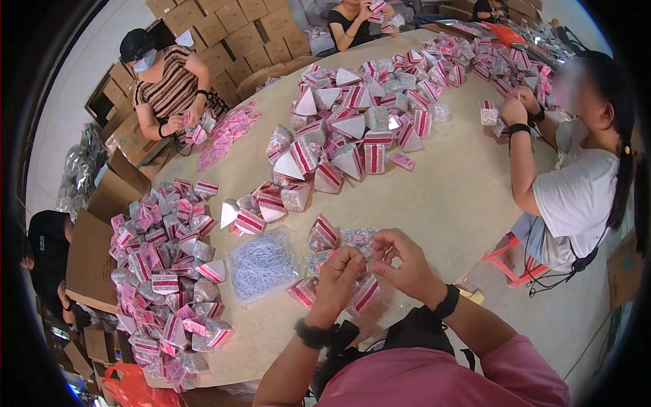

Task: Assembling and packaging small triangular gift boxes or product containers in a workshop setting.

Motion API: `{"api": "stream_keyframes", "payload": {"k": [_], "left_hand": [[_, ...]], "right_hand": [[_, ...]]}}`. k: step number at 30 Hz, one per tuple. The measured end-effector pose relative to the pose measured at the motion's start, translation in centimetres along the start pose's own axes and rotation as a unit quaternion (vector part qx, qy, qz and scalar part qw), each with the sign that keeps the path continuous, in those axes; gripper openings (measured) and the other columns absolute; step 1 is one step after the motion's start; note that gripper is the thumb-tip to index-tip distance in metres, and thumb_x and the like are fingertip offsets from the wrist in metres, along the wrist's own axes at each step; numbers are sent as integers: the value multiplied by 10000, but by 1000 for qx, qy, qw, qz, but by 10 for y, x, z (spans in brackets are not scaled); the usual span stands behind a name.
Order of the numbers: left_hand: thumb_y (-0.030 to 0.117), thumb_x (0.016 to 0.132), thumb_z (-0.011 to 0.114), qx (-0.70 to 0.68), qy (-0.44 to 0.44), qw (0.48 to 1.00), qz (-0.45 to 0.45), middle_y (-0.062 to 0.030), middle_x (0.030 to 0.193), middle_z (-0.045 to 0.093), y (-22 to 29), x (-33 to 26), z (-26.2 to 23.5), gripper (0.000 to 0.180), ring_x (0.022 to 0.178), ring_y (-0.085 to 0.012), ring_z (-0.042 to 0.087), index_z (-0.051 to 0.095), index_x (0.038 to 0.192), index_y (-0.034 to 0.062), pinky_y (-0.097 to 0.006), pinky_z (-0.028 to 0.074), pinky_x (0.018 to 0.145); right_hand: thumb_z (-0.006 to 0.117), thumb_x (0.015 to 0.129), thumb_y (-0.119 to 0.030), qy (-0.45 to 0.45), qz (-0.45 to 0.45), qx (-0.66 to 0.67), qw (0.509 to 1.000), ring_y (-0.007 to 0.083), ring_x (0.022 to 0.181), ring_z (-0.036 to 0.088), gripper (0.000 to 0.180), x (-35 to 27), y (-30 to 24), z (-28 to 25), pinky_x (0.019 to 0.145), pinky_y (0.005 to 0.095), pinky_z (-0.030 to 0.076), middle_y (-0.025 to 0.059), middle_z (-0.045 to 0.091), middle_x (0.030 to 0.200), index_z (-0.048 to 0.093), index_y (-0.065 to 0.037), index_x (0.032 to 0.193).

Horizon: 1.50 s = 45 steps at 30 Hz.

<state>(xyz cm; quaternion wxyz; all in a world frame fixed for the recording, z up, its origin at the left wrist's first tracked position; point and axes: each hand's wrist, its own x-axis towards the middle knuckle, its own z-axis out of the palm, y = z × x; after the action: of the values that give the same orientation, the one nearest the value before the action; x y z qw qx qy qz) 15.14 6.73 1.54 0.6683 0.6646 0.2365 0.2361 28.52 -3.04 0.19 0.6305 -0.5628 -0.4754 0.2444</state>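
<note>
My left hand (340,277) and my right hand (407,270) are close together above the near edge of the table, both closed in a pinch. A thin pale string (369,260) seems to run between their fingertips. Just beyond and below them lie a few wedge-shaped pieces like cake slices, pink and white with a dark pink band; one wedge (323,233) rests past my left hand, and another wedge (366,293) is partly under my hands. Left of my left hand sits a clear shallow box (263,264) full of tangled white strings.
A large pile of wedges (163,271) covers the table's left side; another pile (352,129) spreads across the middle. Pink cards (227,136) lie far left. Co-workers sit around the table (447,197), one on a red stool (510,261) at right. Cardboard boxes (234,41) stand behind.
</note>
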Motion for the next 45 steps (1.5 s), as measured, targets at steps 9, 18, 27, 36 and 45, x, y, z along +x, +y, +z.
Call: {"api": "stream_keyframes", "payload": {"k": [9,18,27,36,45], "left_hand": [[138,918,532,58,6,995,79,24,743,473,-17,1,1,147,714,-66,432,523,829,21,-207,373,655],[85,892,543,39,-30,998,26,20,750,501,-10,-3,-1,98,709,-67,443,552,834,7,-217,377,634],[123,916,532,-9,-28,1000,9,42,755,491,-7,-6,-5,123,701,-41,421,554,848,23,-193,361,622],[95,895,547,83,11,993,88,-5,726,504,-6,-7,0,114,676,-94,453,555,825,6,-237,379,608],[126,900,547,140,2,984,111,0,762,523,-13,-5,-2,125,711,-82,464,578,851,15,-230,385,633]], "right_hand": [[602,784,-29,40,-3,-3,999,140,661,523,65,-4,2,10,594,257,429,76,552,780,548,-18,818],[582,806,-54,47,15,-15,999,171,634,510,61,3,1,6,581,283,422,95,535,731,543,-7,809],[572,855,-51,12,88,174,981,60,680,504,136,-1,-3,-3,608,198,439,21,545,838,515,-17,973],[615,813,-17,-56,47,112,991,93,835,522,317,0,5,-3,711,217,450,48,547,933,520,-4,1116],[616,792,-34,-29,-42,2,999,171,669,521,73,4,3,2,611,277,424,73,541,748,585,-15,856]]}}
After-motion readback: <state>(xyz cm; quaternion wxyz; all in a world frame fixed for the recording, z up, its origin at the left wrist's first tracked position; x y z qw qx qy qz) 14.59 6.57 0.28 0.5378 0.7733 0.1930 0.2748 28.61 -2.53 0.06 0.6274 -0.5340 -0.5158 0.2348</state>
